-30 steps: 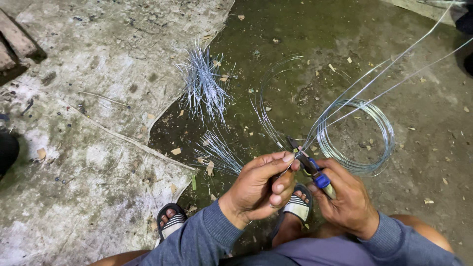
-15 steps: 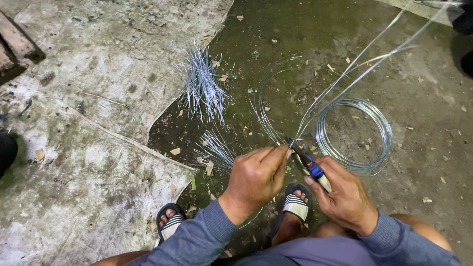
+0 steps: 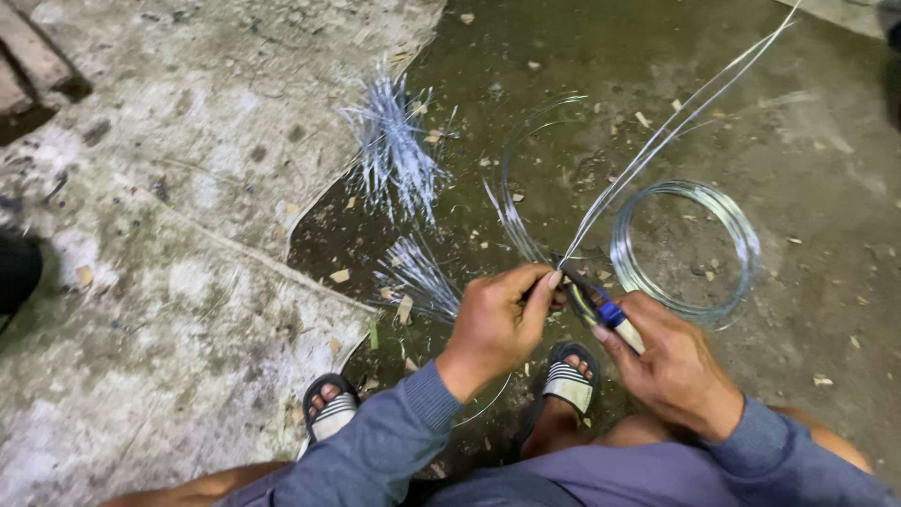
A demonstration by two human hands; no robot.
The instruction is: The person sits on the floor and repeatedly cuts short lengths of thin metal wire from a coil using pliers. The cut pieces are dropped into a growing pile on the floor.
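A coil of wire is seen right of centre on the ground. At lower centre, taut wire strands are pinched by the left hand; blue-handled pliers are gripped by the right hand.

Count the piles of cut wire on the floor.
2: a big pile at upper centre by the slab edge, and a small pile just left of the left hand. None seems hidden.

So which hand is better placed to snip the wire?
Probably the right hand: it grips the cutters, whose tip sits at the wire strands. The left hand just pinches the wire beside it.
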